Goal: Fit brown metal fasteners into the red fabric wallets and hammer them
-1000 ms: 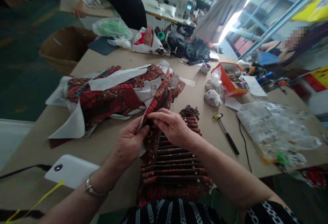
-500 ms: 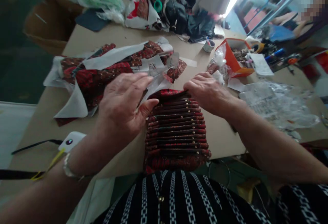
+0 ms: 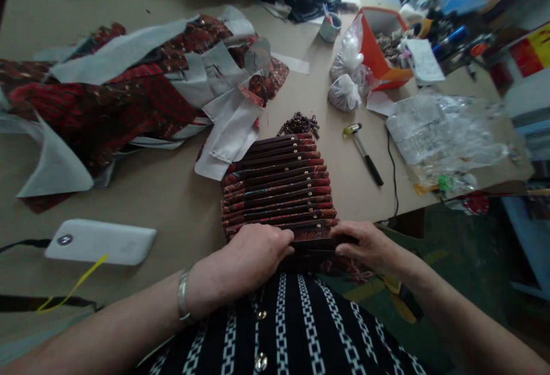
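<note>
A row of dark red patterned fabric pieces (image 3: 279, 183), overlapping and each with a small metal fitting, lies on the table in front of me. At its near end, my left hand (image 3: 258, 252) grips the edge of the nearest piece, fingers curled over it. The right end of that same piece is pinched in my right hand (image 3: 365, 243). Its lower part hangs near the table edge, partly hidden by my hands. Just beyond the row is a small heap of dark metal parts (image 3: 298, 125).
Patterned fabric with white backing (image 3: 141, 100) spreads at left. A white device (image 3: 101, 241) lies nearer. At right are a small hammer (image 3: 363, 154), a cable, plastic bags (image 3: 451, 134), an orange box (image 3: 378, 68) and a cup (image 3: 330, 28). A person's arm shows at upper right.
Both hands have moved from the far end of the row to its near end and now hold the nearest piece. The view has shifted, and the hammer and metal heap now show.
</note>
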`<state>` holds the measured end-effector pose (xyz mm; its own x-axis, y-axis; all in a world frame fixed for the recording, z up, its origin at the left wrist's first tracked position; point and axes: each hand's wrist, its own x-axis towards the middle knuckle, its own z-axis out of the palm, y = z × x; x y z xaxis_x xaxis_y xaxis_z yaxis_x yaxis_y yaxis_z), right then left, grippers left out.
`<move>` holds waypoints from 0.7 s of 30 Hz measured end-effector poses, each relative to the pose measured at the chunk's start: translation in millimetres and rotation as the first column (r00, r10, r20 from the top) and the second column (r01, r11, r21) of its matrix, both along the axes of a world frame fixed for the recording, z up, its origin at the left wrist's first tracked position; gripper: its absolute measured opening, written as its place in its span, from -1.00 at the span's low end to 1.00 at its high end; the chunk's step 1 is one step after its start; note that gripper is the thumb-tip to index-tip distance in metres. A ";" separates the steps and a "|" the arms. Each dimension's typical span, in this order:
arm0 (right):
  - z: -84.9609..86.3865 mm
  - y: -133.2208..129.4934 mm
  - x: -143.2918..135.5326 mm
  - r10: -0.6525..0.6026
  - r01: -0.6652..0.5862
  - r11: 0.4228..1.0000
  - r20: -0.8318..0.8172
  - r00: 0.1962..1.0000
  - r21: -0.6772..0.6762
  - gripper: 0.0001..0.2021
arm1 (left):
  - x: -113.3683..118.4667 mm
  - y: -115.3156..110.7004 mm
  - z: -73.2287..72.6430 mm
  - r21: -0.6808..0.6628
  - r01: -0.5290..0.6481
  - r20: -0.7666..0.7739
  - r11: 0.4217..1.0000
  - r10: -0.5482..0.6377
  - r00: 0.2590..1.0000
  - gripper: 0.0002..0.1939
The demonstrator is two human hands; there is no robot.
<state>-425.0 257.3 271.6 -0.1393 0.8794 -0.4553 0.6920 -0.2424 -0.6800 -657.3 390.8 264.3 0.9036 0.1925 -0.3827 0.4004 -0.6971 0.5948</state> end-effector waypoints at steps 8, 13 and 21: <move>-107.3 -46.3 -4.8 -0.227 0.214 0.974 0.243 0.943 0.078 -0.87 | 11.5 -17.9 -62.9 0.093 0.007 -0.100 0.996 0.003 0.995 -0.77; -123.3 -39.5 -11.4 -0.252 0.235 0.968 0.402 0.880 0.093 -0.81 | 15.3 -17.2 -66.6 0.130 -0.027 -0.170 0.991 0.049 0.984 -0.76; -126.3 -30.4 -16.0 -0.277 0.261 0.960 0.504 0.818 0.103 -0.81 | 16.2 -28.3 -79.7 0.286 -0.028 -0.116 0.958 0.064 0.991 -0.76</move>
